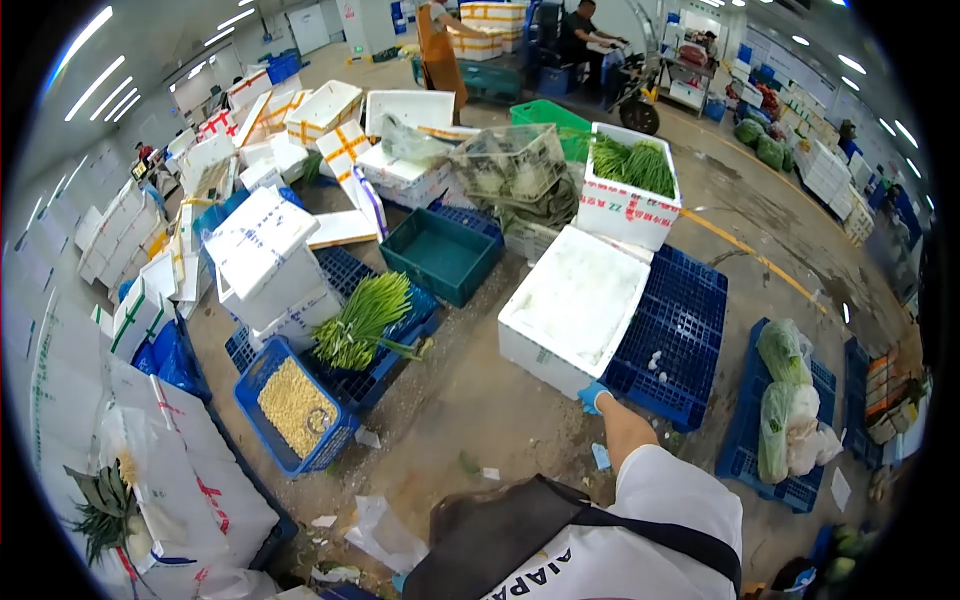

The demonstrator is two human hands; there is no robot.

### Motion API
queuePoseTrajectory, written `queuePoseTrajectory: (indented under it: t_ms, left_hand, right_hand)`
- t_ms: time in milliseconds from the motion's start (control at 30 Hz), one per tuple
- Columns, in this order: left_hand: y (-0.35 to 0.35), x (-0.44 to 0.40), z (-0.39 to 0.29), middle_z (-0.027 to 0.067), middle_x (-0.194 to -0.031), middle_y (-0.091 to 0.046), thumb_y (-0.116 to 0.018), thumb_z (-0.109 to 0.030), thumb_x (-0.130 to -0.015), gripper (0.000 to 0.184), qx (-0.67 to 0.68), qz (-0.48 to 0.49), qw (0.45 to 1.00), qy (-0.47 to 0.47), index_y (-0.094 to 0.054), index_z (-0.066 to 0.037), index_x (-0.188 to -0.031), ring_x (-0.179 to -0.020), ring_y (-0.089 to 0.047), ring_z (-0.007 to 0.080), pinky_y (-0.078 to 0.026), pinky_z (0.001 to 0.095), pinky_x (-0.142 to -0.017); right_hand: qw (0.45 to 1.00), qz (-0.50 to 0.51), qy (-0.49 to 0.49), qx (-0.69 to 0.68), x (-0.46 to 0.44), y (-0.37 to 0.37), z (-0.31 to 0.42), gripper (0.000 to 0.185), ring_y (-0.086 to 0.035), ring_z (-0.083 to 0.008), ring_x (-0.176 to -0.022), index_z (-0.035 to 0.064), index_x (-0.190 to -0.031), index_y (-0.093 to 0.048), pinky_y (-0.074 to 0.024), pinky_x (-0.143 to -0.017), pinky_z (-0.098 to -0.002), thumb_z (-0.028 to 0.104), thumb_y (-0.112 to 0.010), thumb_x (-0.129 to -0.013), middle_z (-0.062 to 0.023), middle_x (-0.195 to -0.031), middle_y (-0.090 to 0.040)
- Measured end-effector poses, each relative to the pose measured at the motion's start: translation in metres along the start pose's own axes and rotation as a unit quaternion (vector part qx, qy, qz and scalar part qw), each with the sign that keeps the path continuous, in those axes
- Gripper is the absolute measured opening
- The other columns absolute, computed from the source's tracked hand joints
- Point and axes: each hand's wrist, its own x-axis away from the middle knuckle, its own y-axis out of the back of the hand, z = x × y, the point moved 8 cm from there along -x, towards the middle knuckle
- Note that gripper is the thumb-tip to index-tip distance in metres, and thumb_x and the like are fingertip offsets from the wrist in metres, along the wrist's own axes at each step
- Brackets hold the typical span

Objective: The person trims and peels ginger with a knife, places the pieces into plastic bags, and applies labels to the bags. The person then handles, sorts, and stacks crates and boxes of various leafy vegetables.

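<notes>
My right hand (592, 397), in a blue glove, grips the near lower corner of a white foam box (545, 352). The box is open and filled with what looks like crushed ice (575, 295). Its right side lies against a blue plastic pallet (672, 335); whether it rests on the pallet or the floor is hard to tell. Behind it, another white foam box (628, 218) holds upright green stalks (632, 165). My left hand is out of sight, unless a small light blue patch beside my dark apron (490, 540) at the bottom belongs to it.
Left stand a blue crate (345, 430) of pale yellow pieces, a bundle of green stalks (360, 325), a dark green crate (440, 250) and stacked foam boxes (262, 245). Bagged vegetables (785, 400) lie on a pallet at right. People (580, 35) are at the back.
</notes>
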Motion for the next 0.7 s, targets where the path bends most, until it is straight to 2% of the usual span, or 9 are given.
queuePoseTrajectory:
  t_ms: [33, 67, 133, 200, 267, 333, 500, 600, 700]
  left_hand:
    - [0.002, -0.003, 0.002, 0.0181, -0.113, -0.064, -0.064, 0.003, -0.071, 0.074, 0.006, 0.001, 1.000, -0.001, -0.043, -0.007, -0.142, -0.080, -0.065, 0.0247, -0.053, 0.0425, -0.069]
    - [0.005, -0.007, 0.003, 0.0181, -0.113, -0.064, -0.064, 0.003, -0.071, 0.074, 0.011, 0.002, 1.000, -0.003, -0.043, -0.008, -0.142, -0.080, -0.065, 0.0246, -0.053, 0.0425, -0.069]
    - [0.008, -0.021, 0.013, 0.0180, -0.113, -0.064, -0.064, 0.003, -0.071, 0.075, 0.016, 0.009, 1.000, -0.007, -0.043, -0.008, -0.142, -0.080, -0.065, 0.0244, -0.053, 0.0424, -0.069]
    - [0.017, -0.038, 0.009, 0.0180, -0.113, -0.064, -0.064, 0.003, -0.071, 0.075, 0.012, 0.021, 1.000, -0.016, -0.042, -0.008, -0.142, -0.079, -0.065, 0.0242, -0.053, 0.0423, -0.069]
    - [0.022, -0.064, 0.015, 0.0179, -0.113, -0.064, -0.064, 0.004, -0.071, 0.076, -0.005, 0.038, 0.999, -0.028, -0.042, -0.008, -0.142, -0.079, -0.065, 0.0241, -0.053, 0.0422, -0.068]
    - [0.030, -0.096, 0.029, 0.0178, -0.113, -0.064, -0.064, 0.004, -0.071, 0.076, -0.025, 0.050, 0.998, -0.036, -0.042, -0.008, -0.143, -0.079, -0.065, 0.0239, -0.053, 0.0421, -0.068]
    - [0.046, -0.173, 0.087, 0.0176, -0.113, -0.064, -0.064, 0.005, -0.070, 0.077, -0.034, 0.058, 0.998, -0.011, -0.041, -0.008, -0.143, -0.079, -0.065, 0.0234, -0.053, 0.0419, -0.068]
    - [0.076, -0.212, 0.114, 0.0175, -0.113, -0.064, -0.064, 0.005, -0.070, 0.078, 0.028, 0.033, 0.999, -0.005, -0.041, -0.008, -0.144, -0.078, -0.065, 0.0231, -0.053, 0.0418, -0.068]
    - [0.107, -0.249, 0.117, 0.0174, -0.113, -0.064, -0.064, 0.005, -0.070, 0.079, 0.153, -0.026, 0.986, -0.061, -0.041, -0.008, -0.144, -0.078, -0.064, 0.0229, -0.053, 0.0417, -0.068]
  right_hand:
    - [0.998, -0.044, 0.031, -0.025, 0.014, -0.007, 0.002, 0.061, -0.059, -0.0243, -0.061, 0.0056, -0.141, -0.036, -0.0477, -0.050, -0.0389, 0.028, -0.063, -0.091, -0.0147, -0.093, -0.064]
    - [0.994, -0.079, 0.020, -0.068, 0.011, -0.015, -0.006, 0.050, -0.057, -0.0262, -0.057, 0.0058, -0.130, -0.049, -0.0467, -0.048, -0.0412, 0.029, -0.063, -0.088, -0.0129, -0.086, -0.064]
    - [0.995, -0.060, 0.061, -0.045, -0.023, -0.033, -0.015, 0.048, -0.058, -0.0271, -0.059, 0.0060, -0.127, -0.052, -0.0464, -0.048, -0.0429, 0.030, -0.064, -0.087, -0.0141, -0.089, -0.065]
    - [0.996, -0.071, 0.034, -0.036, 0.010, -0.040, -0.003, 0.044, -0.060, -0.0271, -0.062, 0.0031, -0.122, -0.056, -0.0465, -0.049, -0.0443, 0.028, -0.065, -0.086, -0.0163, -0.092, -0.067]
    - [0.994, -0.081, 0.060, 0.028, -0.020, -0.044, -0.003, 0.039, -0.062, -0.0273, -0.064, -0.0006, -0.112, -0.062, -0.0481, -0.053, -0.0449, 0.029, -0.065, -0.086, -0.0179, -0.096, -0.067]
    - [0.999, -0.031, 0.031, 0.023, -0.052, -0.057, -0.015, 0.043, -0.063, -0.0284, -0.071, 0.0058, -0.125, -0.052, -0.0500, -0.055, -0.0420, 0.031, -0.059, -0.091, -0.0137, -0.096, -0.065]
    - [0.989, -0.147, -0.013, 0.008, 0.002, -0.044, 0.038, 0.071, -0.065, -0.0305, -0.088, 0.0097, -0.150, -0.028, -0.0539, -0.067, -0.0439, 0.033, -0.060, -0.091, -0.0183, -0.129, -0.058]
    - [0.992, -0.075, 0.014, -0.102, 0.032, -0.058, 0.074, 0.082, -0.065, -0.0312, -0.096, 0.0135, -0.154, -0.012, -0.0543, -0.071, -0.0430, 0.032, -0.060, -0.092, -0.0191, -0.137, -0.051]
    - [0.987, -0.152, 0.046, -0.036, -0.003, -0.048, 0.073, 0.083, -0.064, -0.0312, -0.101, 0.0148, -0.155, -0.008, -0.0541, -0.071, -0.0416, 0.028, -0.061, -0.092, -0.0202, -0.138, -0.051]
